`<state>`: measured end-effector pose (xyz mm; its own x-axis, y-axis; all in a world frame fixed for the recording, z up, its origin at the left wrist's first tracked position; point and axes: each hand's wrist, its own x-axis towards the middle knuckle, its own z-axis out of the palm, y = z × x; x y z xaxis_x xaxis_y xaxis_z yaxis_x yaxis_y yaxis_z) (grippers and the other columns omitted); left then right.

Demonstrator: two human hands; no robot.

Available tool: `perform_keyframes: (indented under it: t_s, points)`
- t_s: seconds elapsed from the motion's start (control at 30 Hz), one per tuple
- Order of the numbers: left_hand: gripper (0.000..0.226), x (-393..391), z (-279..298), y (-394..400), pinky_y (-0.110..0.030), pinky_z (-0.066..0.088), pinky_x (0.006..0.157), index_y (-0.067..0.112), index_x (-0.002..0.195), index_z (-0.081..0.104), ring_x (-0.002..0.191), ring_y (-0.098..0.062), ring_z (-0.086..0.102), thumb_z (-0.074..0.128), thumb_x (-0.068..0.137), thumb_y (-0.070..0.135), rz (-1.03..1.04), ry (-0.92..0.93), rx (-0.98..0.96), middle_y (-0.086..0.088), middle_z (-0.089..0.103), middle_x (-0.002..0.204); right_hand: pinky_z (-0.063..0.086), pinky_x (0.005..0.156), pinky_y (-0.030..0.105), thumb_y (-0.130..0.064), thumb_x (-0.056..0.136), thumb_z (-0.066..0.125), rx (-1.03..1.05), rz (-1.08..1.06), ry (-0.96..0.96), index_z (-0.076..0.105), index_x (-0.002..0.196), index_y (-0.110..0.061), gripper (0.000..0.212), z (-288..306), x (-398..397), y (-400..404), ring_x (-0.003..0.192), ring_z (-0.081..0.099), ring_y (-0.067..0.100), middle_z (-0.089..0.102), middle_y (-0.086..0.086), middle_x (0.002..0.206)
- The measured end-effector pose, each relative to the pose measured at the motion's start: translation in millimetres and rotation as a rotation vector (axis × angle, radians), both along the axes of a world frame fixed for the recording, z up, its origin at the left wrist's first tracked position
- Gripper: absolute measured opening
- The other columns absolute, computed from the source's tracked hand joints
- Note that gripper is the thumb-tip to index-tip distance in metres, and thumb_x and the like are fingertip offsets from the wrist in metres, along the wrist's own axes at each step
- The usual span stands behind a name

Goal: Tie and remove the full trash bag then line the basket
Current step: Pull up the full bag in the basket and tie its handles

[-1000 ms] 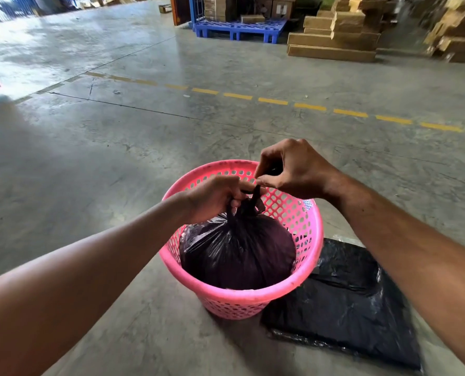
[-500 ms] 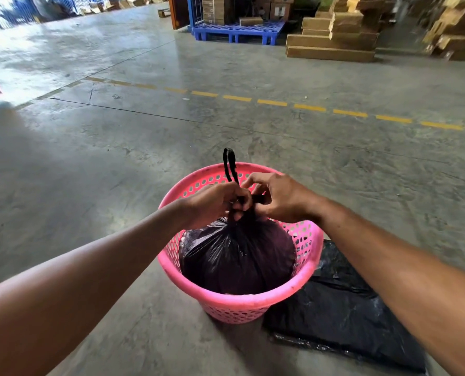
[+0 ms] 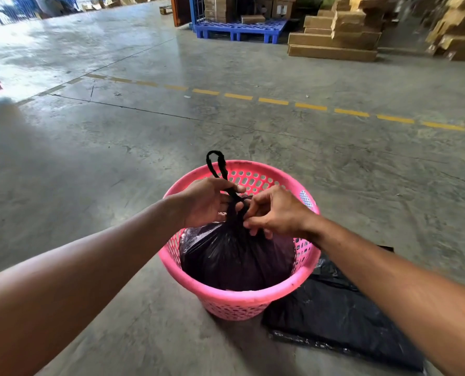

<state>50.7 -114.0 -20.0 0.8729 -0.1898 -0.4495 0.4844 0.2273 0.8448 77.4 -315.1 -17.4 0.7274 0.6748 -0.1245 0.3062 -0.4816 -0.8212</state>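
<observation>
A pink perforated basket [image 3: 255, 295] stands on a grey concrete floor [image 3: 117, 164], and inside it sits a full black trash bag [image 3: 234, 261], its top gathered into a twisted neck that rises above the basket's rim. The left hand [image 3: 207, 203] is clenched around that neck, with a thin black loop [image 3: 216, 165] of the bag's twisted ends sticking up past the thumb and standing over the far rim. The right hand [image 3: 274, 213] meets it from the other side, its fingertips [image 3: 249, 225] pinching the plastic just beside the left hand's knuckles, right at the knot area. Both forearms reach in from the lower corners. Flat on the floor, touching the basket's right side, lies a folded black bag [image 3: 342, 321]. Farther off, a dashed yellow line [image 3: 272, 101] crosses the floor, and beyond it stand a blue pallet [image 3: 239, 29] and stacked cardboard boxes [image 3: 339, 33]
</observation>
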Motion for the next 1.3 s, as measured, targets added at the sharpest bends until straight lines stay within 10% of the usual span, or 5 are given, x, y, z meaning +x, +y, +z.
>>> perform_keyframes:
  t_s: [0.33, 0.57, 0.83, 1.0, 1.3]
  points:
    - [0.054, -14, 50, -5, -0.046, 0.054, 0.086, 0.021, 0.117, 0.037, 0.093, -0.025, 0.069, 0.054, 0.075, 0.050, -0.546, -0.675, 1.221, -0.003, 0.076, 0.099, 0.048, 0.061, 0.018, -0.037, 0.059, 0.092, 0.072, -0.068, -0.290, 0.056, 0.106, -0.026, 0.060, 11, 1, 3, 0.058, 0.059, 0.000, 0.070, -0.001, 0.082]
    - [0.066, -18, 60, -2, -0.037, 0.052, 0.072, 0.005, 0.124, 0.046, 0.080, -0.027, 0.068, 0.060, 0.066, 0.032, -0.596, -0.880, 1.297, -0.008, 0.072, 0.092, 0.052, 0.074, 0.036, -0.024, 0.078, 0.074, 0.207, -0.002, -0.574, 0.064, 0.100, -0.015, 0.027, -7, -22, 24, 0.077, 0.062, 0.016, 0.067, 0.002, 0.092]
    - [0.015, -7, 34, 21, -0.031, 0.051, 0.068, 0.027, 0.092, 0.068, 0.073, -0.017, 0.065, 0.073, 0.078, 0.028, -0.448, -0.841, 1.477, 0.013, 0.068, 0.077, 0.057, 0.059, 0.045, 0.001, 0.077, 0.078, 0.402, -0.291, -0.078, 0.067, 0.072, 0.000, 0.012, 8, 5, 7, 0.050, 0.068, 0.029, 0.072, 0.028, 0.068]
    - [0.020, -8, 29, 21, -0.022, 0.046, 0.065, 0.008, 0.098, 0.070, 0.060, -0.009, 0.058, 0.073, 0.079, 0.005, -0.303, -0.526, 0.868, 0.009, 0.064, 0.061, 0.062, 0.069, 0.053, -0.004, 0.076, 0.079, 0.187, -0.166, -0.152, 0.073, 0.077, -0.008, 0.007, 13, 15, -11, 0.062, 0.075, 0.033, 0.076, 0.013, 0.070]
    - [0.013, 2, 22, 31, -0.024, 0.037, 0.053, 0.031, 0.080, 0.066, 0.047, -0.004, 0.042, 0.076, 0.087, 0.035, -0.342, -0.685, 1.139, 0.019, 0.055, 0.054, 0.052, 0.064, 0.016, -0.004, 0.075, 0.071, -0.093, -0.006, -0.466, 0.082, 0.085, -0.022, 0.024, 24, 17, -8, 0.065, 0.069, -0.001, 0.074, -0.010, 0.068]
